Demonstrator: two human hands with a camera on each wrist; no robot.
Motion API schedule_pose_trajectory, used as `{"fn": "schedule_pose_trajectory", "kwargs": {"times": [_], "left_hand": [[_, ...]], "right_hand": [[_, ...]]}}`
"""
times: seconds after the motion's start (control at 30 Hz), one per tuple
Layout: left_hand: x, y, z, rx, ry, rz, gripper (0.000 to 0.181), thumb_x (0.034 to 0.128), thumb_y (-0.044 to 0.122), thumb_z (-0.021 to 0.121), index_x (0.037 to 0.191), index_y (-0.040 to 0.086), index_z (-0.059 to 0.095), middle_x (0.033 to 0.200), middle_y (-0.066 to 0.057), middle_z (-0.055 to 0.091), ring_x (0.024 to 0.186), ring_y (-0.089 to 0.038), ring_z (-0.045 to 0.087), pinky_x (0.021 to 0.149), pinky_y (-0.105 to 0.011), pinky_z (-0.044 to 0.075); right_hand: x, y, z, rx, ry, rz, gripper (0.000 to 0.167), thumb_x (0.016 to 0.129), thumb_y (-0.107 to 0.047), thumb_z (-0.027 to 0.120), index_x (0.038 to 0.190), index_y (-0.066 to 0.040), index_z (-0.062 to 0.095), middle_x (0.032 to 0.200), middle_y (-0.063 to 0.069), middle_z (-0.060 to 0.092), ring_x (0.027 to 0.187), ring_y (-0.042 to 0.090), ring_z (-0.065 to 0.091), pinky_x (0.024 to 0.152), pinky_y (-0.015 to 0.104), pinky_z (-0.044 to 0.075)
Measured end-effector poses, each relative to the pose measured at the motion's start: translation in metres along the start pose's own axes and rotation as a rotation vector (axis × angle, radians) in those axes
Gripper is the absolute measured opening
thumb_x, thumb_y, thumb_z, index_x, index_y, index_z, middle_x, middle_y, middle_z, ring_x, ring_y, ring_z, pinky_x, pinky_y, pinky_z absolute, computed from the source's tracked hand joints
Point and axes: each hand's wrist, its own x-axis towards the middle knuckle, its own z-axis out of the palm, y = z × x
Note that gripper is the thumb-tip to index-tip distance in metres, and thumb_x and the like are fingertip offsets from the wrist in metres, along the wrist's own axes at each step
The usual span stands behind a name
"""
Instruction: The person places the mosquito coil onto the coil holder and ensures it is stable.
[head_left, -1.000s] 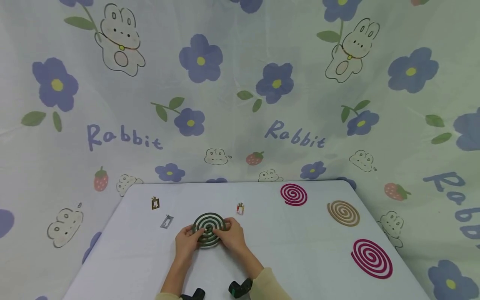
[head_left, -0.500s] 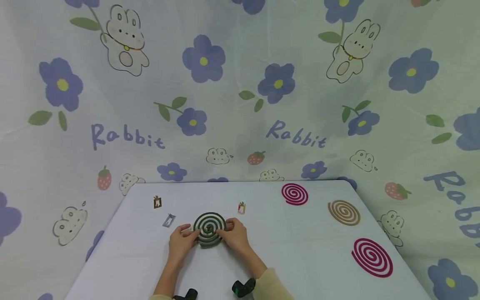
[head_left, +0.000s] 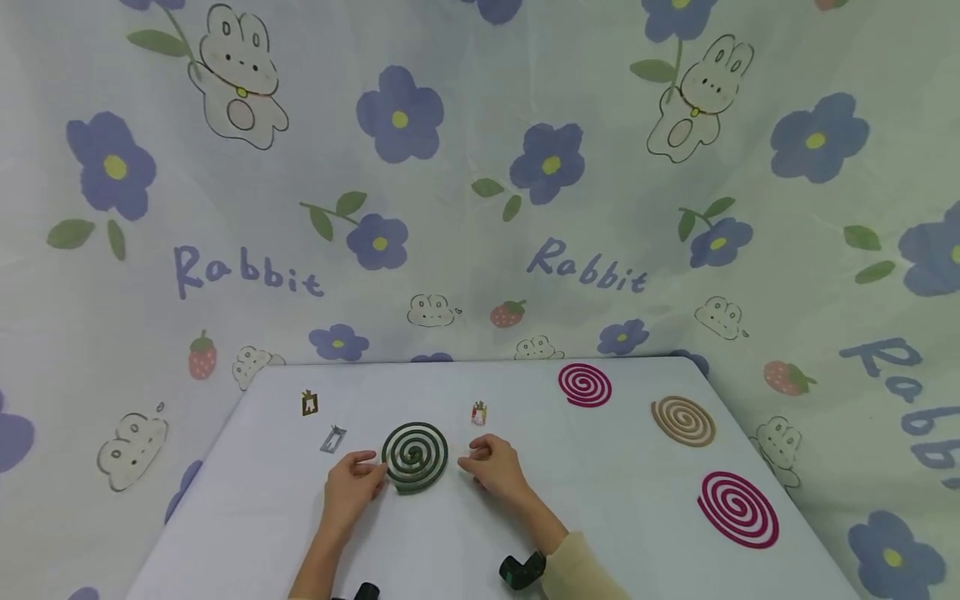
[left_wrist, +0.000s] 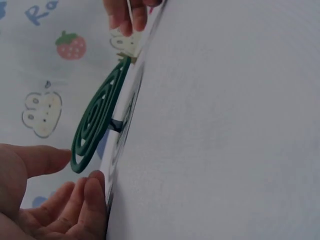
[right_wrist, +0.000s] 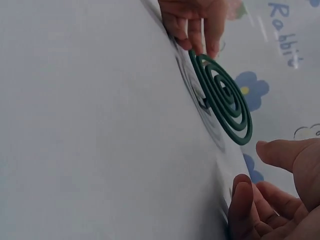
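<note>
A dark green mosquito coil (head_left: 415,457) is raised slightly off the white table on a small dark support (left_wrist: 116,125), seen beneath it in the wrist views. My left hand (head_left: 351,492) is at its left edge, with the thumb beside the rim and the fingers spread below; whether the thumb touches is hard to tell. To the right of the coil, my right hand (head_left: 501,471) is apart from it, fingers loosely bent and holding nothing. In the right wrist view a gap separates the right thumb (right_wrist: 282,152) from the coil.
Two magenta coils (head_left: 585,385) and a tan coil (head_left: 683,421) lie on the right of the white table (head_left: 600,517). Small flat metal pieces lie farther back: a gold one (head_left: 310,403), a silver one (head_left: 333,439) and a red-and-white one (head_left: 479,413). A printed curtain hangs behind.
Both hands held the green coil by its sides a second ago. Since then the right hand has let go and moved right, and the left has loosened and drawn left. The coil stays in place.
</note>
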Motion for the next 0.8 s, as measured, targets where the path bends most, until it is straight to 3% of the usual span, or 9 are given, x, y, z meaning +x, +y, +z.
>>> {"fn": "schedule_pose_trajectory", "kwargs": {"times": [0.2,0.4,0.57,0.8], "left_hand": [[0.006,0.006,0.002,0.118,0.031,0.040,0.036,0.0859,0.016,0.072,0.115,-0.001,0.061,0.087,-0.010,0.067,0.068,-0.017,0.061,0.055,-0.025,0.049],[0.005,0.013,0.005,0.249,0.096,0.111,0.032,0.0859,0.018,0.071,0.111,0.000,0.064,0.086,-0.009,0.066,0.063,-0.017,0.055,0.053,-0.028,0.043],[0.004,0.022,0.005,0.242,0.092,0.138,0.029,0.0868,0.017,0.071,0.110,0.001,0.065,0.085,-0.008,0.065,0.065,-0.016,0.058,0.054,-0.028,0.045],[0.003,0.031,0.011,0.184,0.025,0.153,0.029,0.0870,0.016,0.072,0.111,0.002,0.066,0.088,-0.008,0.065,0.072,-0.017,0.061,0.054,-0.027,0.047]], "right_hand": [[0.002,0.002,-0.020,-0.030,0.002,0.014,0.033,0.083,-0.018,0.077,0.106,0.000,0.063,0.084,0.003,0.059,0.061,0.015,0.058,0.053,0.029,0.052],[0.004,0.006,-0.044,-0.049,-0.006,-0.027,0.028,0.086,-0.019,0.074,0.105,0.000,0.065,0.083,0.004,0.060,0.061,0.017,0.060,0.055,0.028,0.052],[0.007,0.014,-0.063,-0.085,0.002,-0.052,0.025,0.088,-0.019,0.072,0.104,-0.001,0.065,0.083,0.003,0.060,0.060,0.016,0.060,0.054,0.029,0.053],[0.009,0.022,-0.083,-0.148,0.032,-0.048,0.020,0.090,-0.018,0.071,0.103,-0.004,0.065,0.083,0.003,0.061,0.060,0.015,0.060,0.052,0.028,0.051]]}}
